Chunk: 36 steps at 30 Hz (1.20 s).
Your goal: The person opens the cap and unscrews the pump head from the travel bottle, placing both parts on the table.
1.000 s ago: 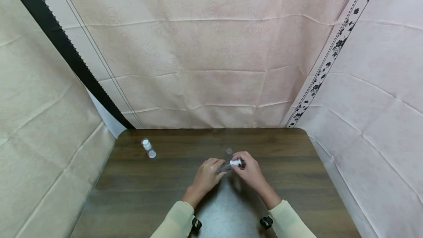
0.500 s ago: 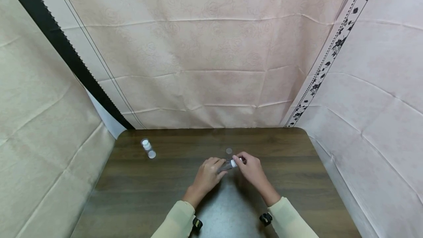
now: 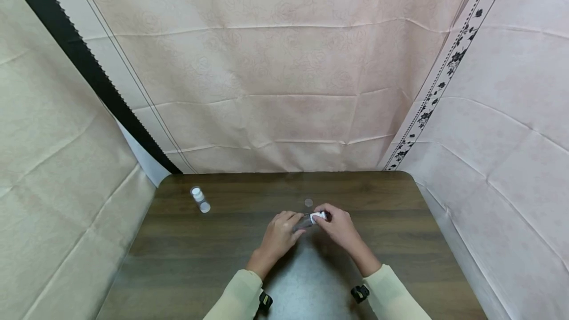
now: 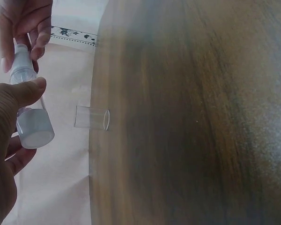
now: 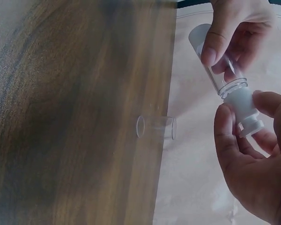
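Observation:
Tilted between the two hands is a small clear pump bottle point(image 5: 226, 78) with a pale base and a white pump top point(image 5: 242, 103). My left hand point(image 3: 279, 235) grips its clear body, thumb along one side and fingers round the other, as the left wrist view shows. Thumb and fingers of my right hand point(image 3: 340, 230) pinch the white pump top, which sits at the bottle's neck. A clear plastic cap point(image 5: 156, 127) stands on the table just beyond the hands, apart from both. Whether the pump top is fully seated, I cannot tell.
Another small bottle with a white top point(image 3: 200, 200) is at the far left of the brown wooden table point(image 3: 178, 260). Pale cloth point(image 3: 284, 73) hangs behind the table's far edge and along both sides.
My right hand's fingers have shifted round the white pump top, covering more of it half a second ago and less now. My left hand and the clear cap have stayed put.

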### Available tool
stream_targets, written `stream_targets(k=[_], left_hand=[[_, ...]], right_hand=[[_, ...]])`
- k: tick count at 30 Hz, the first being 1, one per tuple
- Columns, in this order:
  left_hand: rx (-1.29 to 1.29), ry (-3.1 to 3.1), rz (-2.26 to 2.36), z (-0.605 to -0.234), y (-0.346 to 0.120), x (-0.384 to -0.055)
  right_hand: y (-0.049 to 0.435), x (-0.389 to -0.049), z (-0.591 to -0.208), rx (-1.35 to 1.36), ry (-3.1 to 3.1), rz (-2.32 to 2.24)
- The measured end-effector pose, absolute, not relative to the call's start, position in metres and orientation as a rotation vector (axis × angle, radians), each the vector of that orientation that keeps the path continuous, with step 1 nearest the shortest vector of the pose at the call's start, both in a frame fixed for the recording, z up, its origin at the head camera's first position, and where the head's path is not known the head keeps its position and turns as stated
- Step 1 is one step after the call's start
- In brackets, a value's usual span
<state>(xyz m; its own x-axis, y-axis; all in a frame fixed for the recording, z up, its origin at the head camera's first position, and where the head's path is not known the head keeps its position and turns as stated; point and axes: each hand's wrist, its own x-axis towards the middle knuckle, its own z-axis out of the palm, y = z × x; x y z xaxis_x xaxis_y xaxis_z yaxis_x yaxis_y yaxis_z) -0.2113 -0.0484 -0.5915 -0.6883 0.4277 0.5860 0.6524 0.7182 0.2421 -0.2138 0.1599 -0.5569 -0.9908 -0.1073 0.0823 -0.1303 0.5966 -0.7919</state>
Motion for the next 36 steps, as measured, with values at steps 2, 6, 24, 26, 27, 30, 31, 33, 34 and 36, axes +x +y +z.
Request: stream_targets(k=[2,6,24,26,27,30,31,33,34,36], left_hand=[[-0.819,-2.429,-0.591,-0.5922,-0.0486,-0.2114],[-0.813,-2.434,-0.573,-0.5934,-0.0486,-0.2121],[-0.821,-2.434,-0.577,-0.5929,-0.0459,-0.2125],[-0.825,-2.426,-0.571,-0.5922,-0.0454,-0.2123],[-0.826,-2.425,-0.565,-0.5918,-0.0452,-0.2121],[-0.826,-2.428,-0.558,-0.5916,-0.0448,-0.2118],[-0.824,-2.430,-0.558,-0.5918,-0.0447,-0.2117],[-0.821,-2.431,-0.561,-0.5920,-0.0448,-0.2116],[-0.819,-2.431,-0.564,-0.5922,-0.0448,-0.2116],[-0.815,-2.427,-0.567,-0.5929,-0.0449,-0.2119]], right_hand=[[0.1604,-0.2135,-0.5567,0.232,-2.780,1.401],[0.1611,-0.2126,-0.5556,0.265,-2.763,1.436],[0.1560,-0.2152,-0.5580,0.138,-2.668,1.540],[0.1569,-0.2154,-0.5580,0.122,-2.718,1.465],[0.1575,-0.2155,-0.5581,0.118,-2.743,1.428],[0.1587,-0.2154,-0.5581,0.143,-2.772,1.390],[0.1590,-0.2150,-0.5581,0.158,-2.771,1.388],[0.1591,-0.2146,-0.5580,0.189,-2.761,1.394],[0.1590,-0.2142,-0.5580,0.206,-2.750,1.401],[0.1586,-0.2130,-0.5580,0.239,-2.725,1.409]])
